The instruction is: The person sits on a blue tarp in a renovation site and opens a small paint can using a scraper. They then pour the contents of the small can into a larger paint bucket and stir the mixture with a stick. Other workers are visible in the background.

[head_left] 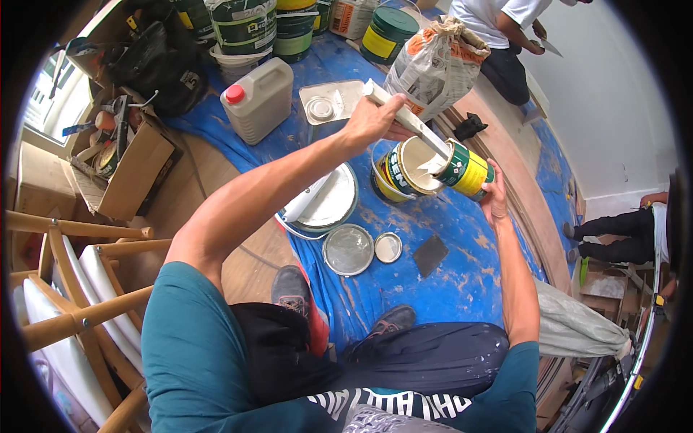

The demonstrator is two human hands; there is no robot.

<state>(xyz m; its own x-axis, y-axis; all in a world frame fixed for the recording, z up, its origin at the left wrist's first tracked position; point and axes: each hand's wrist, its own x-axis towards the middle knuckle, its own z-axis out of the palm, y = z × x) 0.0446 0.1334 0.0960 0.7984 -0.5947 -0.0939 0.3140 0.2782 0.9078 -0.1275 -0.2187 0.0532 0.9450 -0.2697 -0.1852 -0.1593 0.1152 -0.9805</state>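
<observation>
My left hand [373, 120] grips a paint-smeared flat stick [415, 123] whose far end reaches into the mouth of a small green and yellow can [468, 170]. My right hand [495, 196] holds that can tipped on its side over a larger open paint can [401, 172] with a wire handle, which stands on the blue tarp [462, 274]. White paint shows inside both cans and on the stick's tip.
On the tarp lie a white paint-coated lid [328, 203], a metal lid [348, 250], a smaller lid [388, 247] and a dark scraper [430, 254]. A white jug [258, 99], paint buckets [245, 27] and a sack [433, 66] stand behind. A cardboard box [126, 169] and wooden chairs [79, 303] are at left. Other people are at back and right.
</observation>
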